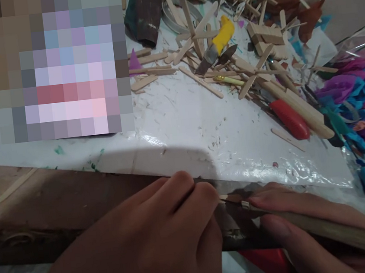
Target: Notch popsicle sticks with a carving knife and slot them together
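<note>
My left hand (175,224) is closed near the front edge of the white sheet, knuckles up, its fingertips hidden from view. A thin, pale sliver of wood (226,198) shows just right of its knuckles; whether the fingers grip it I cannot tell. In my right hand (294,205), thumb and fingers are wrapped round a long wooden-handled tool (335,227). The handle's narrow end points left toward my left hand. The tool's working tip is dark and hard to make out in the shadow between the hands.
Many loose craft sticks (201,82) litter the white sheet (174,115). Among them are a yellow-handled cutter (223,32), a red-handled tool (290,118) and a round metal dish (170,18). Coloured cloth pieces (354,92) lie at right. Blurred blocks cover the upper left.
</note>
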Motion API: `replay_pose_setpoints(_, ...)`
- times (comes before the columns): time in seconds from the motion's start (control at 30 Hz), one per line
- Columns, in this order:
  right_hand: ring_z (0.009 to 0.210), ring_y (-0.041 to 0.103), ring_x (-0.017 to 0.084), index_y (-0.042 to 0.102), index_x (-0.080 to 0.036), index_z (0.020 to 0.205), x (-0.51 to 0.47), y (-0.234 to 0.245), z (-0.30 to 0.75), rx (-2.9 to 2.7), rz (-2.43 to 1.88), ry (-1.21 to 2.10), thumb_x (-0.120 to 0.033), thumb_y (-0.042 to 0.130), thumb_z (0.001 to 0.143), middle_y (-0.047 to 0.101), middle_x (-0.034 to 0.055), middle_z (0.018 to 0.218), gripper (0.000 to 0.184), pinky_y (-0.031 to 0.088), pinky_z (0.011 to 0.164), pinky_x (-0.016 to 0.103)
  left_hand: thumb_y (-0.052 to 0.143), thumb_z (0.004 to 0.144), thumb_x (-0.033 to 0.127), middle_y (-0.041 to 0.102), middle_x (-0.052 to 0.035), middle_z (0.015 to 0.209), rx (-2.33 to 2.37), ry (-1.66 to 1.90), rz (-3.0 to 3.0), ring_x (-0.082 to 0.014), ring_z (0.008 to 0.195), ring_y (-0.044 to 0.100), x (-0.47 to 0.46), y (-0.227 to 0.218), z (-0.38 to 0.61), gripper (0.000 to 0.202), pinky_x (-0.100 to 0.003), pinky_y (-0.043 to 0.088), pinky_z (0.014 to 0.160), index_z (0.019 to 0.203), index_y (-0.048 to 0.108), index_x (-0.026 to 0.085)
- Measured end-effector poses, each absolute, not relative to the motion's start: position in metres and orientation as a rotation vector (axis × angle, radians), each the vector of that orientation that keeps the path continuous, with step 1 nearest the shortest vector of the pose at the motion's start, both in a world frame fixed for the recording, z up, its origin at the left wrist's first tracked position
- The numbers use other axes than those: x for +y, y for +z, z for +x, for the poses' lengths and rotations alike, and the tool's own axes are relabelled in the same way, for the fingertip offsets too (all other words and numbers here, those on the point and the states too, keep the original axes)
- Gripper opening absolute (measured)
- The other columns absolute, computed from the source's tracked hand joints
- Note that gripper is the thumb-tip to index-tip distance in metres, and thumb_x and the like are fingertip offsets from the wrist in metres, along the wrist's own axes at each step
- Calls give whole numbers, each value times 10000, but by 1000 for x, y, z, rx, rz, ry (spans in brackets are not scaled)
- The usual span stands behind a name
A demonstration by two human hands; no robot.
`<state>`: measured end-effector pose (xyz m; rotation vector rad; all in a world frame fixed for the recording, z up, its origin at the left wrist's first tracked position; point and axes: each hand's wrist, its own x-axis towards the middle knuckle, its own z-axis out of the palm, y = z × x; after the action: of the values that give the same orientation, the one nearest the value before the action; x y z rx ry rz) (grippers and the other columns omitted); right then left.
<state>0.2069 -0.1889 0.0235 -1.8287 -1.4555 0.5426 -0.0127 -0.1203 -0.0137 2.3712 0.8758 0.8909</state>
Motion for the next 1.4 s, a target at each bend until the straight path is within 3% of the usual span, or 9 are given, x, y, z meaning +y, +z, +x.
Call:
replay_pose_setpoints(0.3, 774, 810, 259, 885, -309, 918, -186, 23, 199, -1456, -1825, 535, -290, 869, 897, 856, 32, 914, 32, 703, 629, 327, 390, 1090, 112, 688, -2, 788, 935, 837, 2273, -186, 698, 598, -120, -12, -15, 443, -360, 524, 644, 790, 694, 232)
replay_pose_setpoints(0.5, 776, 811, 220, 869, -365, 1004, -189, 30, 203, -1594, -1843, 530, -216, 830, 912, 854, -13, 960, 179, 689, 607, 271, 439, 1055, 92, 750, -3, 928, 939, 737, 2309, -204, 759, 631, -124, -10, -17, 355, -389, 540, 655, 989, 766, 215)
replay_pose_setpoints(0.6, 803, 828, 219, 852, -338, 1046, -192, 33, 202, -1745, -1809, 562, -174, 796, 928, 862, 1, 1010, 210, 680, 592, 247, 482, 1020, 65, 734, -15, 951, 896, 728, 2364, -215, 769, 613, -126, -9, -20, 314, -410, 521, 647, 973, 759, 205)
replay_pose_setpoints(0.83, 663, 777, 140, 818, -334, 881, -185, 29, 198, -1494, -1804, 632, -231, 825, 932, 837, -47, 838, 115, 636, 574, 169, 502, 961, 13, 704, -52, 1060, 752, 652, 2528, -263, 904, 619, -122, -10, -24, 312, -445, 527, 702, 1093, 737, 171)
replay_pose_setpoints(1.17, 826, 800, 177, 841, -335, 961, -184, 30, 201, -1451, -1727, 746, -151, 792, 932, 841, -21, 932, 193, 680, 678, 215, 476, 939, -7, 696, -35, 951, 824, 735, 2489, -232, 801, 583, -122, -8, -21, 319, -423, 485, 648, 785, 633, 224)
replay_pose_setpoints(1.4, 788, 798, 174, 842, -350, 980, -180, 27, 204, -1541, -1708, 712, -128, 787, 908, 844, -36, 923, 239, 684, 664, 211, 507, 943, -6, 723, -29, 948, 834, 721, 2449, -220, 766, 585, -121, -8, -18, 304, -405, 478, 607, 874, 723, 196)
